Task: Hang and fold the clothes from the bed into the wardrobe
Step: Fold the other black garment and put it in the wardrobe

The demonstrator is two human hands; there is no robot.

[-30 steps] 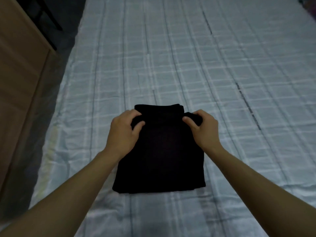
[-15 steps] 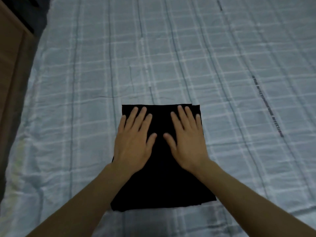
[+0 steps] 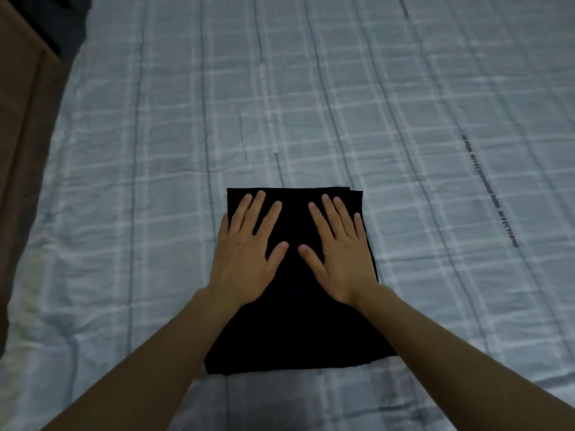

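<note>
Black, soft knit fabric folded into a neat rectangular garment [image 3: 295, 321] lies flat on the pale-blue checked bed [image 3: 155, 181], with the left hand [image 3: 245, 259] and right hand [image 3: 339, 259] pressing on it, fingers straight and spread, gripping nothing. It looks light and limp, so sliding both palms under its 2 long side edges should keep the fold together.

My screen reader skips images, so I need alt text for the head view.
The left hand and right hand press flat, side by side, on a folded black garment on a pale blue checked bedsheet. Wooden furniture stands at far left.
</note>
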